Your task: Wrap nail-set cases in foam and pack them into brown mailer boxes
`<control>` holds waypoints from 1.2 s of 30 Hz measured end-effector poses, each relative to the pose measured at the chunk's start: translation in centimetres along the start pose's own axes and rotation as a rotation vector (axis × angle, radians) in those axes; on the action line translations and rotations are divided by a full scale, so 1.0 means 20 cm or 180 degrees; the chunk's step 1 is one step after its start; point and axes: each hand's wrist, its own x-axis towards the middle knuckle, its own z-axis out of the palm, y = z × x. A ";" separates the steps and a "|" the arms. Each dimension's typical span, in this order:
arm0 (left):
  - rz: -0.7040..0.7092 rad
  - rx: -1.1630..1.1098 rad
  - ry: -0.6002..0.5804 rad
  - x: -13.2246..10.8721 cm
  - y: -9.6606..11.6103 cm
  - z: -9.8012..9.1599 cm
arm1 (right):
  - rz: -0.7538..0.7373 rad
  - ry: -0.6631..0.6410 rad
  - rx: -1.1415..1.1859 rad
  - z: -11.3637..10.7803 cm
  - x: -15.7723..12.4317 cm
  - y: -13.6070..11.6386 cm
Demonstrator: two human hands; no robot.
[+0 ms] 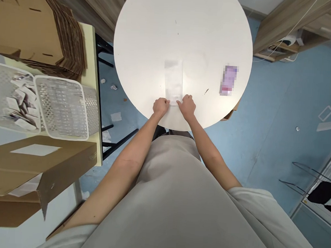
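L grip (161, 106), R grip (187, 106) @ pouch (173, 79)

From my screen I count two hands, one left hand (161, 107) and one right hand (187, 107), and one pale sleeve (173, 79). I get two tables: one round table (148, 33) and one yellowish side table (89, 44). One pixelated purple item (229, 78) makes a single patch to me. I tally two white baskets (66, 137); the small pieces (23, 102) in one and the clear packs (63, 102) in the other overlap too much for me to number. I see one cardboard stack (45, 23), its sheets too tight to count, one large carton (68, 161), and three pale scraps (326, 126) on the right-hand floor (273, 108).
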 end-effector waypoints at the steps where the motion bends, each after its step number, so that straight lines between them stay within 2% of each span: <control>1: -0.0050 -0.0009 0.0008 0.00 0.01 0.00 | -0.0111 0.0079 -0.0027 0.00 0.01 -0.01; 3: -0.0086 0.0025 0.0014 0.00 0.01 0.00 | -0.0441 0.0086 -0.0156 0.00 0.02 -0.04; 7: -0.0071 0.0166 0.0036 -0.02 0.02 -0.01 | -0.1119 -0.0202 -0.0397 -0.04 0.02 -0.06; 10: -0.0061 0.0232 0.0040 -0.03 0.03 -0.02 | -0.1303 -0.0357 -0.0478 -0.07 0.01 -0.03; 12: 0.0053 0.0270 0.0263 -0.04 0.03 -0.02 | -0.1339 -0.0400 -0.0503 -0.07 0.00 0.00; 13: 0.0229 0.0291 0.0417 -0.03 0.04 -0.02 | -0.1360 -0.0416 -0.0505 -0.08 -0.01 0.02; 15: 0.0883 0.0371 0.0569 -0.02 0.04 -0.01 | -0.1434 -0.0462 -0.0498 -0.08 -0.02 0.04; 18: 0.1968 0.0633 0.0098 0.03 0.04 0.00 | -0.1574 -0.0577 -0.0537 -0.08 -0.04 0.06; 20: 0.2219 0.0793 -0.0190 0.07 0.03 0.01 | -0.1588 -0.0620 -0.0617 -0.08 -0.04 0.06; 27: 0.2276 0.0852 -0.0379 0.11 -0.06 -0.01 | -0.1511 -0.0601 -0.0676 -0.07 -0.08 0.08; 32: 0.2399 0.0989 -0.0556 0.03 -0.14 -0.01 | -0.1610 -0.0628 -0.0609 -0.08 -0.17 0.15; 36: 0.2440 0.1108 -0.0499 -0.05 -0.16 0.03 | -0.1787 -0.0713 -0.0769 -0.08 -0.19 0.18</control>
